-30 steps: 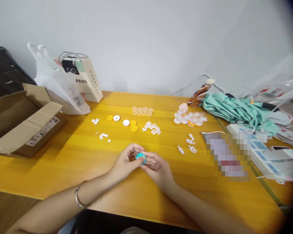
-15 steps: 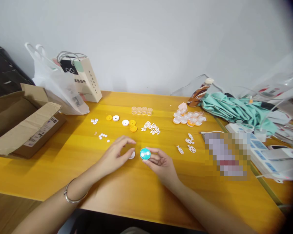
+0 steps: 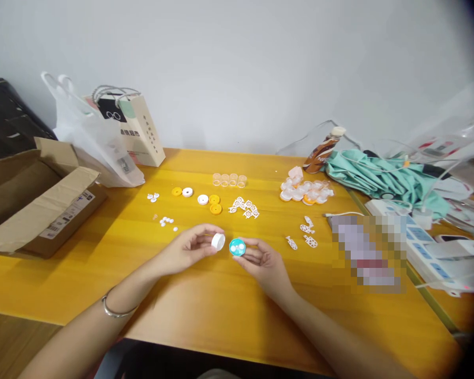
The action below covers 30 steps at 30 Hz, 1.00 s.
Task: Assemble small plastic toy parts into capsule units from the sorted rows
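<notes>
1. Nearest me, a smooth, shiny metal bracelet [image 3: 116, 315] rings my left wrist above the yellow, wood-grained table [image 3: 209, 316].
2. My left hand [image 3: 184, 252] pinches a white disc [image 3: 218, 241], short and thick like a drum, between thumb and fingertips. Its axis runs roughly sideways, its round face turned to my right and partly toward me.
3. My right hand [image 3: 267, 266] pinches a teal disc [image 3: 237, 247] by its rim. Its face is turned toward me and shows pale round spots; whether they are holes or parts, I cannot tell.
4. The teal disc lies just right of the white disc, a narrow gap between them. Both are up in my fingers, near the middle of the table; each hand is nearest its own disc.
5. Beyond my left hand lie tiny white rounds [image 3: 166, 220]. Past my right hand lie flat, rounded white cut-outs [image 3: 310, 241] with openings through them.
6. Farther off are lacy white spoked pieces [image 3: 249, 206] and yellow discs [image 3: 215, 209], smooth and plastic-looking.
7. Farther still stand four see-through cups [image 3: 229, 180] in a row, with a glossy clump of clear-topped pieces [image 3: 306, 191] to their right.
8. Near the wall, a brown bottle [image 3: 324, 150] leans beside crumpled green fabric [image 3: 383, 181].
</notes>
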Motion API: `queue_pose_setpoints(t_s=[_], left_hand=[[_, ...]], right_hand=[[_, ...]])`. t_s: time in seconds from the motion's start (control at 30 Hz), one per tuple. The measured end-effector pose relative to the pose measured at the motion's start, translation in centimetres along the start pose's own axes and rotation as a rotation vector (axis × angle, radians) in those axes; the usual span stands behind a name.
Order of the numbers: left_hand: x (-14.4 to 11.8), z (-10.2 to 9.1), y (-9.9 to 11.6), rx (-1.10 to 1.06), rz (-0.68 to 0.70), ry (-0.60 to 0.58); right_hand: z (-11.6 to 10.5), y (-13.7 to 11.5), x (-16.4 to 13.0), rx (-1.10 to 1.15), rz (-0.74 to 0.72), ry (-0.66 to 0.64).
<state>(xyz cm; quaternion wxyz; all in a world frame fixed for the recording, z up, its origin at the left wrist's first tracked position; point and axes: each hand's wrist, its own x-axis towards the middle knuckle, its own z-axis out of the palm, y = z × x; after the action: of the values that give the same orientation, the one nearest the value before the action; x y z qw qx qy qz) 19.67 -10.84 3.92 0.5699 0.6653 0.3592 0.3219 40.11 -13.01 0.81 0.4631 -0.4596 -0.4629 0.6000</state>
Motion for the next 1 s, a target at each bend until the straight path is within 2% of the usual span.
queue_pose_setpoints(t_s=[0.13, 0.33, 0.63, 0.8, 1.0], left_hand=[[0.0, 0.6, 0.5, -0.144, 0.037, 0.030], [-0.2, 0.9, 0.0, -0.091, 0.025, -0.009], [-0.3, 0.9, 0.3, 0.154, 0.097, 0.031], [-0.5, 1.4, 0.6, 0.353, 0.204, 0.050], [-0.7, 2.2, 0.1, 0.616, 0.332, 0.130]], right_hand=[[0.0, 0.1, -0.2, 0.015, -0.007, -0.047], [0.1, 0.0, -0.3, 0.006, -0.023, -0.078], [0.0, 0.5, -0.4, -0.034, -0.075, -0.096], [-0.1, 0.7, -0.5, -0.034, -0.106, -0.133], [0.0, 1.2, -0.7, -0.072, -0.152, -0.162]])
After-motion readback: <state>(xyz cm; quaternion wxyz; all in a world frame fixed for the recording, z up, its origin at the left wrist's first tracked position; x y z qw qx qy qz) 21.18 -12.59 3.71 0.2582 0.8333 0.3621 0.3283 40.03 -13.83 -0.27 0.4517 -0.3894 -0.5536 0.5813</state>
